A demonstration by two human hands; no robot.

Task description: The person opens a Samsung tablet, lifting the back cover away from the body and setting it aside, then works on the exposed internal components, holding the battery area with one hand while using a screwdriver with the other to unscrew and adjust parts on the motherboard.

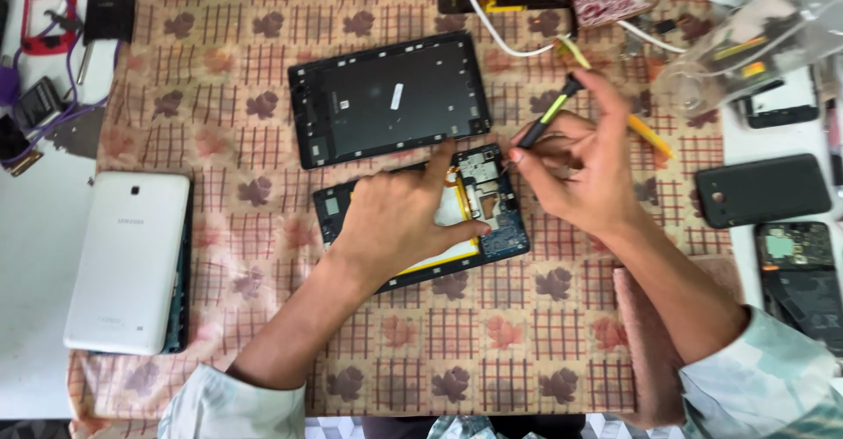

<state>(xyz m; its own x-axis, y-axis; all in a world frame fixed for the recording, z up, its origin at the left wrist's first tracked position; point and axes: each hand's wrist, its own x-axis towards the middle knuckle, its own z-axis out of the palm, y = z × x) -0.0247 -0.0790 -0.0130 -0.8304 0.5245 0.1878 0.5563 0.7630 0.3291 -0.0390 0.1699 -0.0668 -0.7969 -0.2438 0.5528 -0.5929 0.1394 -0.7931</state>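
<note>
An opened small tablet [492,219] lies in the middle of a patterned cloth [219,79], its circuit board and pale battery exposed. My left hand [395,219] rests flat on it, fingers spread over the battery. My right hand [584,167] grips a screwdriver [549,114] with a black and yellow-green handle, its tip down at the tablet's upper right corner of the board. A black tablet frame [391,97] lies just behind, inner side up.
A white tablet back cover [127,259] lies at the left cloth edge. Dark phones [762,191] and phone parts [799,272] sit at the right. A white cable [492,31], a yellow tool [650,136] and clear plastic [755,35] lie at the back right. Small parts [48,9] clutter the far left.
</note>
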